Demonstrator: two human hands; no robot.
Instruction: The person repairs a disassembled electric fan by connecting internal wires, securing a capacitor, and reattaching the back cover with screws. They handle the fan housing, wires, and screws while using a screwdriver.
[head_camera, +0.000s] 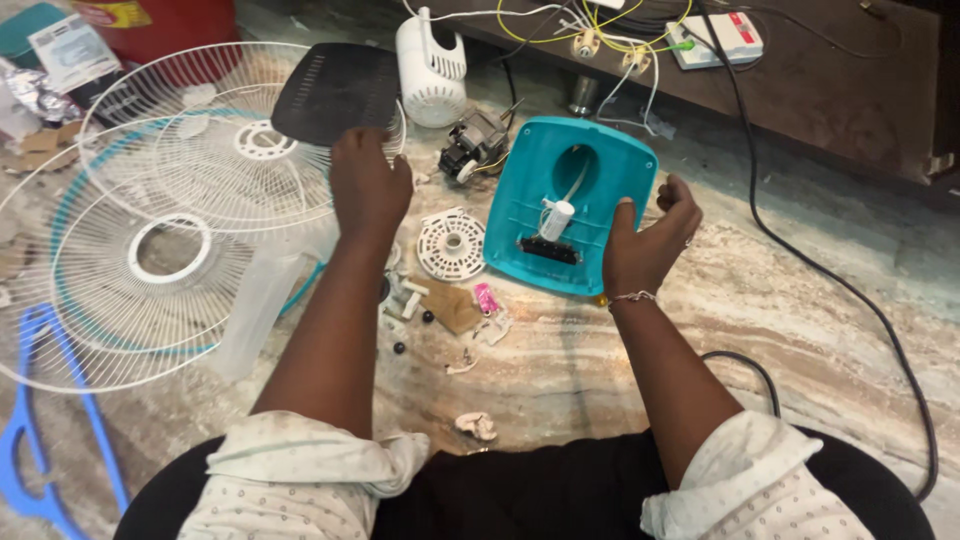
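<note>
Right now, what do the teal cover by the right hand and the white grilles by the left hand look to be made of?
The teal cover looks like moulded plastic: uniform colour, smooth semi-gloss face, rounded corners and a moulded opening. The white grilles look like thin metal wire with a white coating, judging by the fine radial spokes, though plastic cannot be ruled out.

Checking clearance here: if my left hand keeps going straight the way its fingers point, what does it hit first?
Most likely the dark perforated panel lying just beyond the left hand, over the white wire fan guard. Depth is unclear, so the fingers may pass above it.
</note>
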